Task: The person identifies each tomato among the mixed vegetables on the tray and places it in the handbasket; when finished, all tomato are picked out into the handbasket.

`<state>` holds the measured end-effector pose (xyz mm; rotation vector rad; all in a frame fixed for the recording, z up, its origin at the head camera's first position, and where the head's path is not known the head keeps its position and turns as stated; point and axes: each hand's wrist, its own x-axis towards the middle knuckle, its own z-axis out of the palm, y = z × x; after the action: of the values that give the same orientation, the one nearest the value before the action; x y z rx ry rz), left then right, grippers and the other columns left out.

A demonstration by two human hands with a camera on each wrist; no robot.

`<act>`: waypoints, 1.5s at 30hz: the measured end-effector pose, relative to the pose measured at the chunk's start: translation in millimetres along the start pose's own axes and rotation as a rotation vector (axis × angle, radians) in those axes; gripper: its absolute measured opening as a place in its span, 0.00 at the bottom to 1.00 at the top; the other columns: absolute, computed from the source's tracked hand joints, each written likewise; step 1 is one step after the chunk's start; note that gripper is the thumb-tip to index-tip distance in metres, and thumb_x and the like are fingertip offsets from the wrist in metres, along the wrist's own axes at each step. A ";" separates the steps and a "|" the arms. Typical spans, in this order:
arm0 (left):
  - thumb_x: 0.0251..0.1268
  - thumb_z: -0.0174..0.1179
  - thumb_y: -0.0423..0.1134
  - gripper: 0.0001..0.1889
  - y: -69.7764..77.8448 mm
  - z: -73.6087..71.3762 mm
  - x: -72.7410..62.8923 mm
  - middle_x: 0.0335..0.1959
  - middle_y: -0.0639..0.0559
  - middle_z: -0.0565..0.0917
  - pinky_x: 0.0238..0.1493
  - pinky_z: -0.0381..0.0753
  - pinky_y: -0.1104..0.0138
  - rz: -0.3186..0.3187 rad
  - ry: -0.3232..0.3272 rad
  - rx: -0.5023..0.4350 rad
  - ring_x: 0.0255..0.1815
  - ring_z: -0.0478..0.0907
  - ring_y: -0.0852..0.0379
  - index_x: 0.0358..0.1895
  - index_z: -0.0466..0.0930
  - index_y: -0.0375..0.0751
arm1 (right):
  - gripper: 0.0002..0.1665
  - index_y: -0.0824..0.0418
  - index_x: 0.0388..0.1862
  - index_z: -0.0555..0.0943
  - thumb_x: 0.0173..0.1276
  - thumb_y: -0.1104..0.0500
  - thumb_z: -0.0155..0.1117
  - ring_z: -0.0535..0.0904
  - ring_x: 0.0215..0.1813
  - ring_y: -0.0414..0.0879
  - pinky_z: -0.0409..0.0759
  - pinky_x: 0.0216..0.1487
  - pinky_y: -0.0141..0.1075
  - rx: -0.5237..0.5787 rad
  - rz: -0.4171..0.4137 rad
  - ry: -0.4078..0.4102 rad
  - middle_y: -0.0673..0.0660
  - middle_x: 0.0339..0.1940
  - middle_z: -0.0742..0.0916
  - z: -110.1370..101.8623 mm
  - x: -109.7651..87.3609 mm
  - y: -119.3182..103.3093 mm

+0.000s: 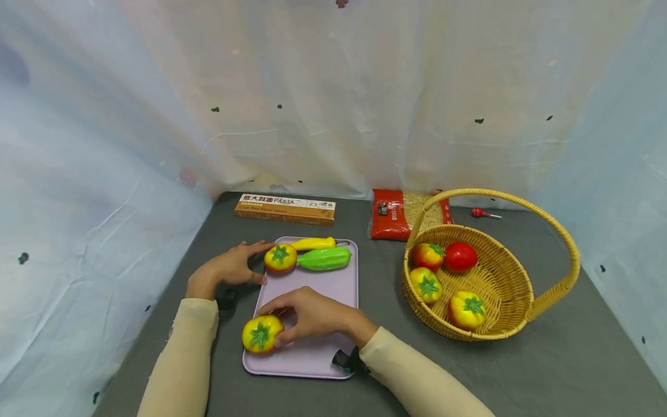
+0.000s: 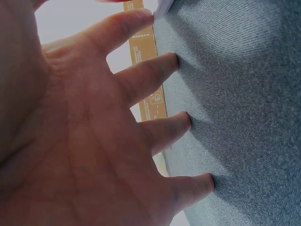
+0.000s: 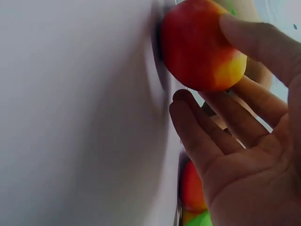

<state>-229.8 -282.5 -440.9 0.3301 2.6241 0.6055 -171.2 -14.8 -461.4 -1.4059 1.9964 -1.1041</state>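
My right hand [image 1: 312, 313] pinches a yellow-and-red tomato [image 1: 262, 334] with a green leafy top, at the near left corner of the lilac tray [image 1: 323, 295]. In the right wrist view, its thumb lies on the red side of the tomato [image 3: 202, 44]; the lower fingers extend below the fruit. My left hand [image 1: 229, 267] is spread at the tray's far left edge, beside a second such tomato [image 1: 280, 258]. The left wrist view shows several of its fingertips on the grey cloth [image 2: 244, 94]. A yellow pepper [image 1: 314, 243] and a green pepper [image 1: 324, 259] lie at the tray's far end.
A wicker basket [image 1: 502, 301] with a tall handle stands right of the tray, holding several tomatoes. Behind are a pasta box [image 1: 285, 209], a red bag of pasta [image 1: 391, 214] and a red lollipop [image 1: 478, 212]. Pale curtains surround the table.
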 end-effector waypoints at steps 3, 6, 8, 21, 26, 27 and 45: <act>0.66 0.78 0.49 0.50 0.6 0.1 -0.2 0.90 0.35 0.56 0.76 0.52 0.17 0.008 0.004 0.000 0.88 0.43 0.18 0.88 0.62 0.57 | 0.36 0.57 0.75 0.81 0.69 0.62 0.82 0.82 0.60 0.27 0.82 0.71 0.32 -0.001 -0.011 -0.003 0.49 0.68 0.89 1.2 1.8 -3.0; 0.66 0.78 0.49 0.50 0.3 0.4 0.2 0.90 0.35 0.56 0.77 0.51 0.18 0.020 0.008 -0.005 0.88 0.42 0.18 0.88 0.62 0.56 | 0.36 0.58 0.75 0.81 0.69 0.63 0.81 0.81 0.61 0.27 0.82 0.71 0.32 -0.001 -0.025 -0.004 0.51 0.69 0.89 1.9 2.2 -6.6; 0.66 0.78 0.48 0.49 0.4 0.2 0.0 0.90 0.36 0.56 0.77 0.51 0.18 0.023 0.011 -0.011 0.89 0.42 0.19 0.88 0.62 0.57 | 0.36 0.58 0.75 0.81 0.69 0.63 0.81 0.81 0.62 0.27 0.82 0.71 0.32 -0.003 -0.031 -0.006 0.51 0.69 0.89 2.9 2.3 -7.4; 0.66 0.78 0.50 0.50 1.7 0.5 2.6 0.90 0.35 0.56 0.77 0.51 0.18 0.004 0.001 -0.002 0.89 0.42 0.19 0.89 0.61 0.57 | 0.35 0.55 0.75 0.82 0.69 0.59 0.82 0.84 0.62 0.29 0.84 0.68 0.31 0.103 0.015 0.042 0.48 0.68 0.89 -1.9 -15.0 -7.8; 0.65 0.78 0.51 0.50 2.7 -0.2 4.9 0.91 0.36 0.55 0.78 0.49 0.18 -0.015 -0.007 -0.003 0.89 0.41 0.19 0.89 0.61 0.58 | 0.36 0.52 0.75 0.82 0.70 0.57 0.82 0.85 0.66 0.36 0.82 0.73 0.37 0.214 0.087 0.099 0.46 0.70 0.88 -25.3 -49.1 -18.0; 0.65 0.78 0.51 0.51 2.7 -0.2 5.3 0.91 0.36 0.55 0.78 0.49 0.18 -0.017 -0.008 -0.002 0.89 0.41 0.20 0.89 0.61 0.58 | 0.36 0.50 0.75 0.82 0.70 0.56 0.82 0.84 0.66 0.37 0.82 0.74 0.38 0.209 0.101 0.117 0.45 0.70 0.88 -30.5 -58.2 -20.0; 0.64 0.79 0.49 0.51 1.3 0.1 1.8 0.91 0.35 0.55 0.77 0.48 0.17 -0.022 -0.008 -0.022 0.89 0.41 0.19 0.89 0.61 0.56 | 0.34 0.53 0.75 0.82 0.72 0.63 0.78 0.88 0.61 0.42 0.86 0.64 0.29 0.033 0.314 0.624 0.57 0.69 0.86 -90.0 -247.3 -25.0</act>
<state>-231.2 -280.8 -441.0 0.2960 2.6086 0.6236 -131.7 241.1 -408.6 -0.7308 2.4878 -1.5391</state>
